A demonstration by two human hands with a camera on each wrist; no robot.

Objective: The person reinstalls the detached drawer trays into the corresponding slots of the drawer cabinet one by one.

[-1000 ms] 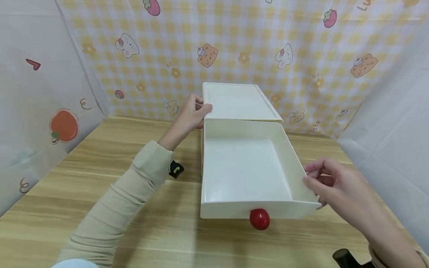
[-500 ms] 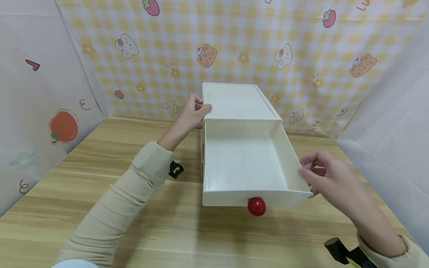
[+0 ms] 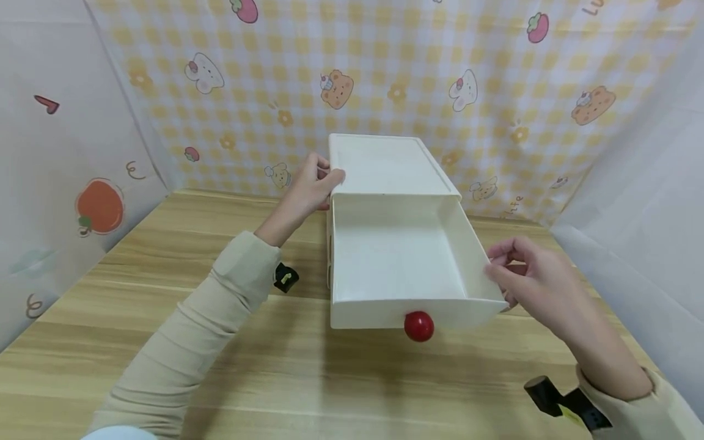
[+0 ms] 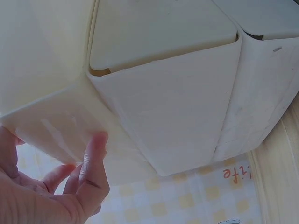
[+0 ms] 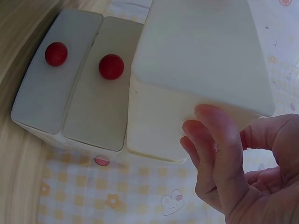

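Note:
A white plastic drawer cabinet (image 3: 390,165) stands against the back cloth, its top drawer (image 3: 398,260) pulled well out and bare inside. A round red knob (image 3: 419,326) sits on that drawer's front. My left hand (image 3: 310,186) holds the cabinet's upper left edge, thumb on top and fingers down the side. In the left wrist view, the left hand's bent fingers (image 4: 93,161) press the cabinet's side. My right hand (image 3: 530,278) pinches the drawer's right wall near the front corner. In the right wrist view, its fingers (image 5: 219,135) lie along that wall's outer face.
Two lower drawers with red knobs (image 5: 111,66) are shut below. A black strap piece (image 3: 286,277) shows by the left sleeve, and a black wrist device (image 3: 566,403) by the right. Patterned cloth (image 3: 396,61) walls off the wooden table (image 3: 264,366).
The top drawer has slid some way back into the cabinet, the right hand travelling with it away from me. The left hand keeps its place on the cabinet.

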